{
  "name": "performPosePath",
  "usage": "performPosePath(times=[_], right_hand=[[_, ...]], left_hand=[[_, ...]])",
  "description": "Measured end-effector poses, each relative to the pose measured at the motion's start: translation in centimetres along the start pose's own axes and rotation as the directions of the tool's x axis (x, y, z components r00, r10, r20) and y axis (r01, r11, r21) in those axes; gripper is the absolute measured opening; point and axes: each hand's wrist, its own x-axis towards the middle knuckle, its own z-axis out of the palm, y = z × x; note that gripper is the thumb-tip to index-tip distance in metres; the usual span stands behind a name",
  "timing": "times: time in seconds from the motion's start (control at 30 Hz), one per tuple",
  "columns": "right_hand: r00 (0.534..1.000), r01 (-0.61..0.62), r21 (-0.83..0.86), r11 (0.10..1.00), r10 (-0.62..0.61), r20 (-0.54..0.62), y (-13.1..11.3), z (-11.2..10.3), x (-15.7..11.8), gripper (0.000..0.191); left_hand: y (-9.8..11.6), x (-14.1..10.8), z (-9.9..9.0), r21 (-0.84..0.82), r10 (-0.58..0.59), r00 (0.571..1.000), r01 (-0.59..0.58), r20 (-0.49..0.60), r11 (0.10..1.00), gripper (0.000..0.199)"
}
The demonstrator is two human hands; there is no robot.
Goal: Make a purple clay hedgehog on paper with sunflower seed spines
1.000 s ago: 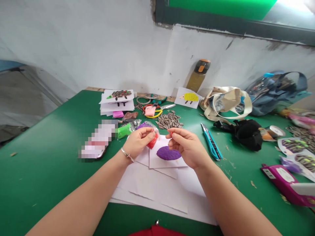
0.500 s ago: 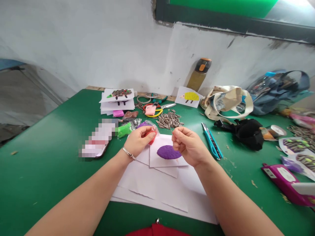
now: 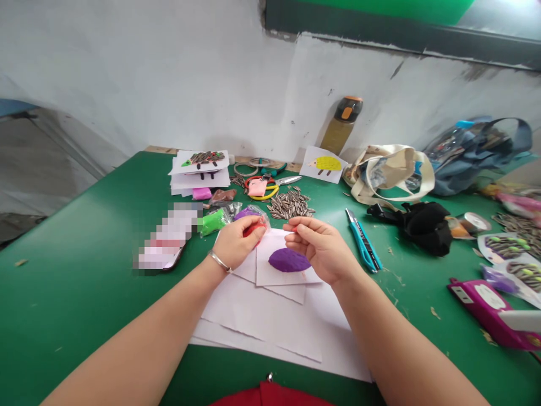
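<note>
Red modelling clay [image 3: 255, 230] in a clear wrapper is gripped by my left hand [image 3: 236, 242], which wears a silver bracelet. Between thumb and forefinger my right hand [image 3: 319, 247] pinches a tiny bit of red clay [image 3: 295, 229]. Both hands hover above a white card [image 3: 266, 276] that bears a flattened purple clay oval [image 3: 287, 260]. My right fingers hide part of the oval's right end. Under the card lie larger white sheets [image 3: 270, 324]. Just beyond my left hand are a green clay pack [image 3: 214, 221] and a purple clay pack [image 3: 249, 212].
Sunflower seeds [image 3: 291, 203] lie in a heap behind the card. Scissors [image 3: 274, 189] rest beyond them. A teal utility knife [image 3: 363, 241] lies to the right, a phone [image 3: 169, 239] to the left. Finished hedgehog cards [image 3: 200, 169], a bottle [image 3: 340, 127] and a cloth bag [image 3: 389, 175] stand at the back.
My right hand has moved slightly left and its fingers have loosened, so the red bit in its pinch now shows. My left hand stays on the red clay.
</note>
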Motion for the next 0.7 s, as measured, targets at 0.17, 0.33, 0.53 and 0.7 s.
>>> performPosePath(times=[0.17, 0.33, 0.53, 0.7], right_hand=[[1.0, 0.012, 0.014, 1.0, -0.011, -0.024, 0.1, -0.06, 0.16, 0.022], [0.999, 0.047, 0.017, 0.999, -0.047, -0.01, 0.02, -0.14, 0.2, 0.021], [1.0, 0.028, 0.005, 1.0, -0.028, 0.003, -0.2, 0.06, -0.06, 0.023], [1.0, 0.016, -0.04, 0.999, -0.015, 0.016, -0.34, 0.14, -0.16, 0.026]], left_hand=[[-0.11, 0.05, -0.03, 0.053, 0.001, 1.0, -0.002, 0.006, 0.999, 0.032], [0.14, 0.03, -0.13, 0.045, -0.006, 1.0, 0.006, 0.002, 0.999, 0.033], [0.66, -0.05, -0.29, -0.243, -0.07, 0.997, 0.071, 0.011, 0.968, 0.031], [0.55, -0.09, -0.06, -0.546, -0.164, 0.982, 0.188, 0.093, 0.816, 0.037]])
